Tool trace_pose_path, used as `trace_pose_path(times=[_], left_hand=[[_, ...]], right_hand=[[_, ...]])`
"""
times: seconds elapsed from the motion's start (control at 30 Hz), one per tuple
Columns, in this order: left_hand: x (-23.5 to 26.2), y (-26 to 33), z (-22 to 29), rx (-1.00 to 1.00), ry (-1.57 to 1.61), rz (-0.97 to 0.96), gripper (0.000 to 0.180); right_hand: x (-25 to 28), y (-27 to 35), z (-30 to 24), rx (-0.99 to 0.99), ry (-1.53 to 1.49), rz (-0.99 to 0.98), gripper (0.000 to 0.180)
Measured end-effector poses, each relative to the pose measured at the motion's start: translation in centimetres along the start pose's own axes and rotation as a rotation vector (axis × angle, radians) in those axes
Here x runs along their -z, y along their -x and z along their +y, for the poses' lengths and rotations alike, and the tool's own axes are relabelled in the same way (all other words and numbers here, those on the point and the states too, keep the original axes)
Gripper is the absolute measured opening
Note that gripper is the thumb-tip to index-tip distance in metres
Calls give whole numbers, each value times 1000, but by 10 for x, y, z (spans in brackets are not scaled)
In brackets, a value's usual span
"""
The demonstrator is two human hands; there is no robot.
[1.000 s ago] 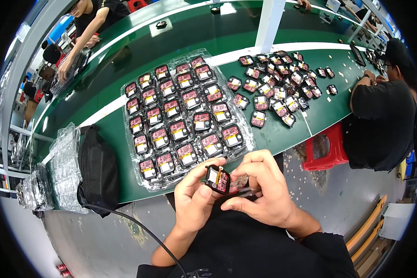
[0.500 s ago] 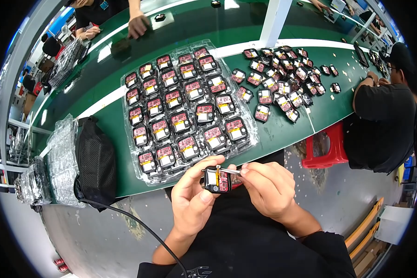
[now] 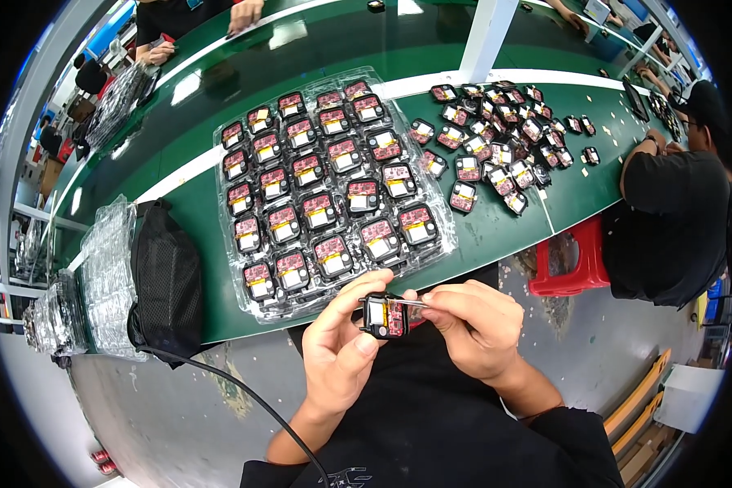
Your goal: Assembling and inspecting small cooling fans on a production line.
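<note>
Above my lap, my left hand (image 3: pixel 340 348) grips a small black square device housing (image 3: pixel 384 317) by its edges, between fingers and thumb. Its open side faces up, showing a red circuit board and a whitish block. My right hand (image 3: pixel 478 329) pinches slim metal tweezers (image 3: pixel 413 302), whose tip reaches over the upper part of the housing. What exactly the tip touches is too small to make out. Just beyond my hands, a clear plastic tray (image 3: pixel 351 272) holds rows of similar open housings, each with a red board, a whitish block and a yellow strip.
Many similar housings (image 3: pixel 496 146) lie heaped on the green table (image 3: pixel 431 236), right of the tray. A black mesh bag (image 3: pixel 167 281) with a cable and stacked clear trays (image 3: pixel 110 276) stand at left. A co-worker (image 3: pixel 667 195) sits at right near a red stool (image 3: pixel 573 264).
The held housing and tweezers have shifted slightly, and less of the yellow strip shows on the board. Across the table, a co-worker's hand has drawn back, and a small dark item there is no longer visible.
</note>
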State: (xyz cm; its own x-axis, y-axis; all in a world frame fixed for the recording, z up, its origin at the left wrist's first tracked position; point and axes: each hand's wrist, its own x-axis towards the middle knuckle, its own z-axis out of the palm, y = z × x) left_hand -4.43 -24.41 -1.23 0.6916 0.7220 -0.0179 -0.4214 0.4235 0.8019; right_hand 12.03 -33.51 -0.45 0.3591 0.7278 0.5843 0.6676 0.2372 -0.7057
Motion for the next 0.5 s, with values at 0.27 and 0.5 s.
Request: trace_pose_path(times=[0.27, 0.5], left_hand=[[6, 4, -2, -10, -173, 18, 61], [3, 3, 0, -38, -185, 9, 61]], right_hand=[[-2, 0, -2, -11, 32, -12, 19], [-1, 1, -1, -29, 14, -4, 16]])
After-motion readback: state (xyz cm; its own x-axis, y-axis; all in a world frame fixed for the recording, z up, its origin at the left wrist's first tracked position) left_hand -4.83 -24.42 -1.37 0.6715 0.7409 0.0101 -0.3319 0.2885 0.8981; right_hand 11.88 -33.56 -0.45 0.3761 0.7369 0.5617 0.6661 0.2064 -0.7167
